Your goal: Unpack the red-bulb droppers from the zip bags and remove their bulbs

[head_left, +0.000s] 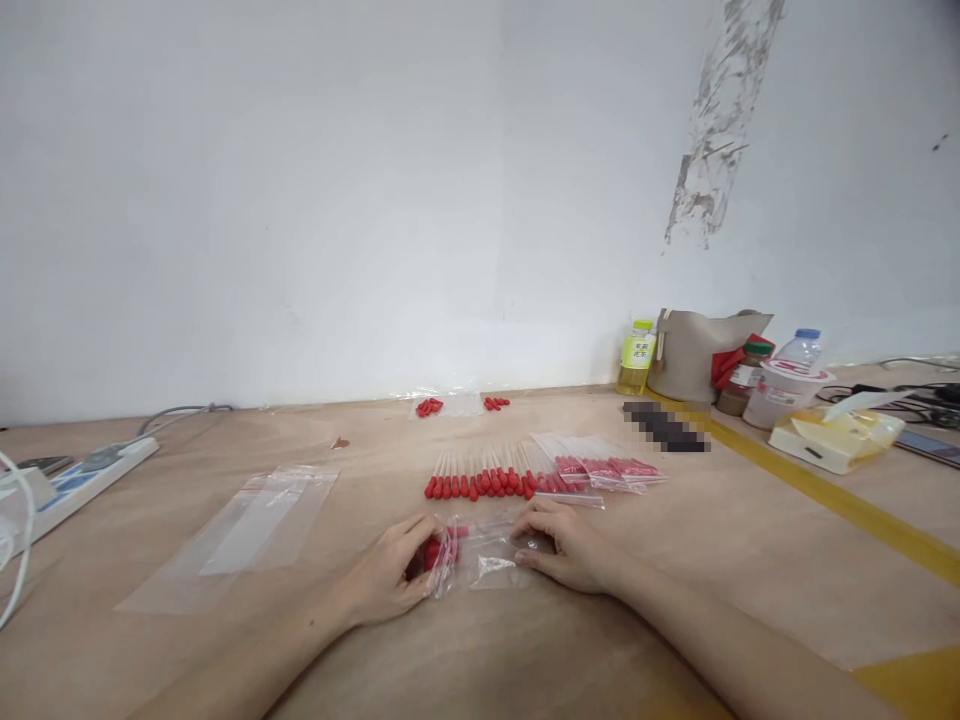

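A small clear zip bag (pixel 486 552) with red-capped droppers inside lies on the brown table (pixel 525 640), held between both hands. My left hand (pixel 390 575) grips its left end, fingers curled round the red caps. My right hand (pixel 570 548) pinches the bag's right end. Just beyond, a row of loose droppers with red bulbs (pixel 480 478) lies side by side, and several filled bags (pixel 600 468) are fanned out to the right of that row.
A stack of empty clear bags (pixel 247 530) lies to the left. A white power strip (pixel 82 478) sits at far left. Loose red caps (pixel 429 406) lie near the wall. Bottles (pixel 637 358), a beige bag (pixel 694 352) and a cup (pixel 784 392) stand at the right, past yellow tape (pixel 825 492).
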`<state>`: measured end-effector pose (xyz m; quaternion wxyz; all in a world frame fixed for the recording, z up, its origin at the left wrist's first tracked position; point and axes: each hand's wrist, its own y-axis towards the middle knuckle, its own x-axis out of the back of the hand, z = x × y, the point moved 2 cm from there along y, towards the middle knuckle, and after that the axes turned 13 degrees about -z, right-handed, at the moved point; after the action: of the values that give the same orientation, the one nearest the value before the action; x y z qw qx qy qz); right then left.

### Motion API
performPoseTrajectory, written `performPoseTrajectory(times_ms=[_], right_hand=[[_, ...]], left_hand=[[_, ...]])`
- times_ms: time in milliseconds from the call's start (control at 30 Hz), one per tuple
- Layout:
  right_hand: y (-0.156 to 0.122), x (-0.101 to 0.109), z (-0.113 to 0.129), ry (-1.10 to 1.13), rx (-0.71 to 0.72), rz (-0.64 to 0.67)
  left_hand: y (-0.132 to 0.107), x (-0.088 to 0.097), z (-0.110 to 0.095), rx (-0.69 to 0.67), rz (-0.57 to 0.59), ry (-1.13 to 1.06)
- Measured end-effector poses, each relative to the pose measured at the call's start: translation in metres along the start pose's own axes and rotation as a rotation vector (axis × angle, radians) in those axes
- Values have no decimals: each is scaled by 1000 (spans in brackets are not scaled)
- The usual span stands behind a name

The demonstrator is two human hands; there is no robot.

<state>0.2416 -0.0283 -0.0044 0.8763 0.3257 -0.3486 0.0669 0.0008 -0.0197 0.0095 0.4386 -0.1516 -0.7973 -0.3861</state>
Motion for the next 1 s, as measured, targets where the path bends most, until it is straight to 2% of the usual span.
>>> performPoseTrajectory(times_ms=[100,200,367,433,533,633,667,733,767,833,900,1000], right_hand=[[0,-1,0,-5,-5,0],[0,0,0,-5,-8,6],[0,0,-1,-6,0,1],[0,0,-1,-9,2,1],[0,0,0,-8,7,11],[1,1,1,-10,-7,14],[1,2,1,-9,-9,15],[2,2,0,-6,-6,14],[1,2,0,-3,-1,14],[1,1,-1,1,4,13],[0,1,0,-3,3,11],[0,2,1,-15,0,17]], left_hand=[[-1,-2,0,57,22,-14],[-2,-2,4,111,-2,-75],[-2,11,29,359,-28,-566],[-1,19,43,481,-59,-688],[0,23,61,644,-130,-718],[0,19,65,739,-172,-648],[0,20,63,728,-185,-577],[0,27,52,607,-162,-380],[0,31,43,513,-120,-274],[-2,39,24,350,80,-151],[-6,45,9,292,194,-42],[-11,46,1,325,308,46]])
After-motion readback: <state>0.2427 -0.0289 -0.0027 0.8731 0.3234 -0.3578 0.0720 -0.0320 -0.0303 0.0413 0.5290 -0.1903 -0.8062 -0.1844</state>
